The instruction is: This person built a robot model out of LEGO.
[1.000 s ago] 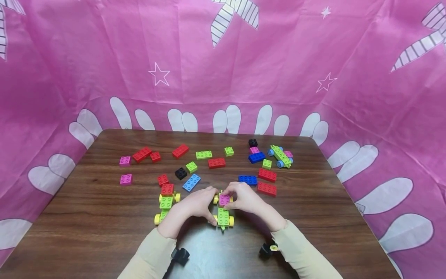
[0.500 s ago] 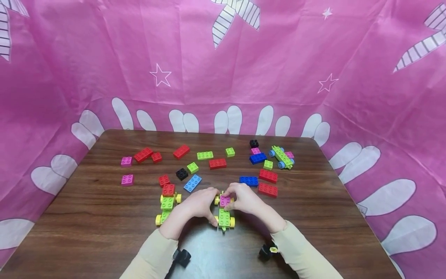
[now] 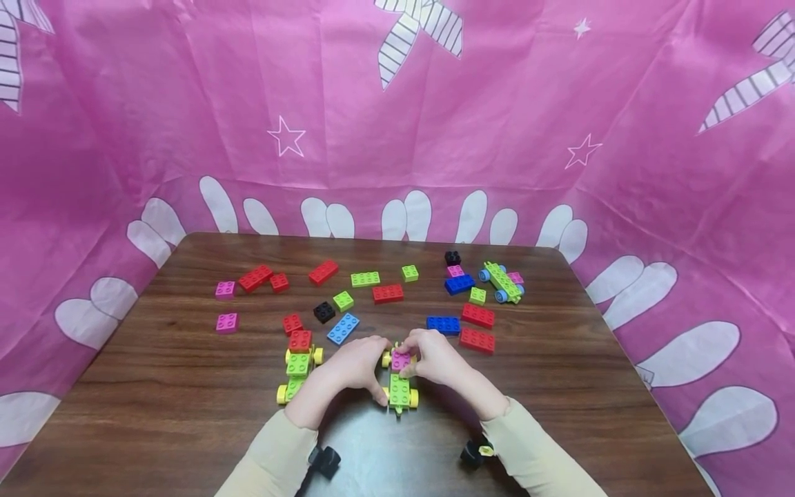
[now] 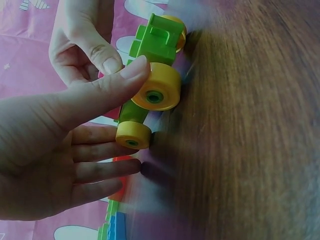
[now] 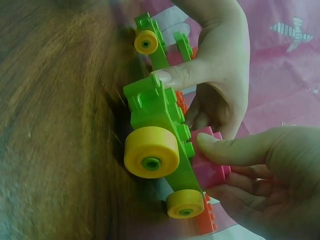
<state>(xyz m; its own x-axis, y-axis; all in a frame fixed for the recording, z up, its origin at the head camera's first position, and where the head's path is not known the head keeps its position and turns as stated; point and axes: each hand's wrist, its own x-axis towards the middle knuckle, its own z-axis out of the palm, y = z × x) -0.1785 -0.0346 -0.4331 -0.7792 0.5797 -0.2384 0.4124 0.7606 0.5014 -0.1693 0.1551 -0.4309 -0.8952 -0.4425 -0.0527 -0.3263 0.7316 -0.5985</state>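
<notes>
A green toy car base (image 3: pixel 399 392) with yellow wheels stands on the table between both hands. My right hand (image 3: pixel 437 356) pinches a pink brick (image 3: pixel 400 360) between thumb and fingers, at the front part of the base; in the right wrist view the brick (image 5: pixel 207 162) sits against the base's studded side. My left hand (image 3: pixel 355 366) lies along the car's left side. Its thumb touches the larger yellow wheel (image 4: pixel 162 90) in the left wrist view, and its spread, mostly straight fingers reach by the smaller wheel (image 4: pixel 133 135).
Left of the hands stands another yellow-wheeled car (image 3: pixel 297 388) bearing green and red bricks, partly behind the left forearm. A blue-wheeled car (image 3: pixel 502 281) is at the back right. Loose bricks, such as a light blue one (image 3: pixel 343 328) and a red one (image 3: pixel 477 339), lie beyond the hands.
</notes>
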